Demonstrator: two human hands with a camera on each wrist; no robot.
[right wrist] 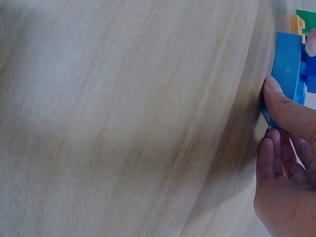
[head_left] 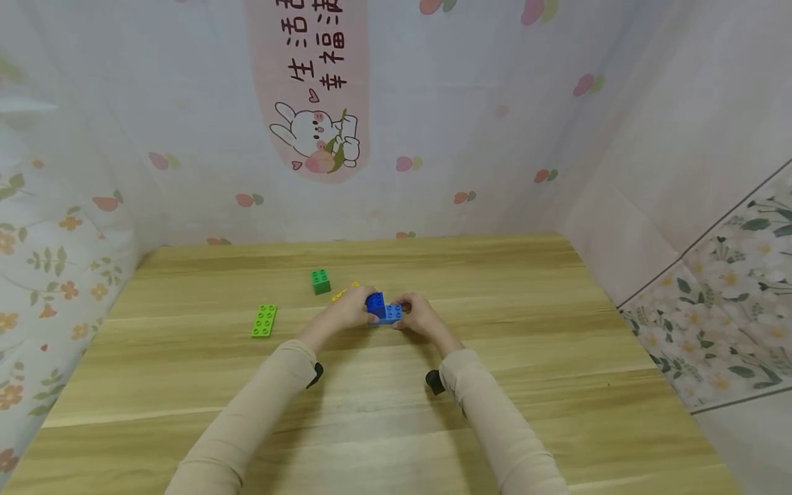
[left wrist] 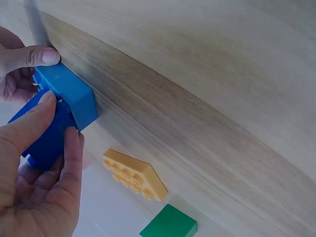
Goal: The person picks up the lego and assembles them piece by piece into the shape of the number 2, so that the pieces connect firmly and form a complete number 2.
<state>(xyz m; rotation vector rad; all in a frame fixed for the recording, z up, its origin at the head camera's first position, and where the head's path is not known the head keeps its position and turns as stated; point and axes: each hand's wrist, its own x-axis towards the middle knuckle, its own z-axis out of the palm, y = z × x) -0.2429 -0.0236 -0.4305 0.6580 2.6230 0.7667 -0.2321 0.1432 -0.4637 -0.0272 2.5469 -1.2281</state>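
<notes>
Between finger and thumb, my left hand [head_left: 353, 307] grips a dark blue toy brick [head_left: 375, 303]. That brick sits at the studs of the left end of a longer light blue brick [head_left: 392, 313]. From the other side, my right hand [head_left: 422, 316] pinches the right end of the light blue brick, its thumb [right wrist: 281, 101] along the near side. In the left wrist view, the dark blue brick [left wrist: 52, 133] lies slightly askew against the studded face of the light blue brick [left wrist: 79, 96]. Several studs at the right end show uncovered.
Just beyond the left hand lies a yellow brick [left wrist: 133, 173], partly hidden in the head view. A green brick [head_left: 320, 281] stands behind it, and a flat lime green brick [head_left: 264, 321] lies farther left. Patterned cloth [head_left: 495, 137] hangs behind the wooden table [head_left: 526, 412].
</notes>
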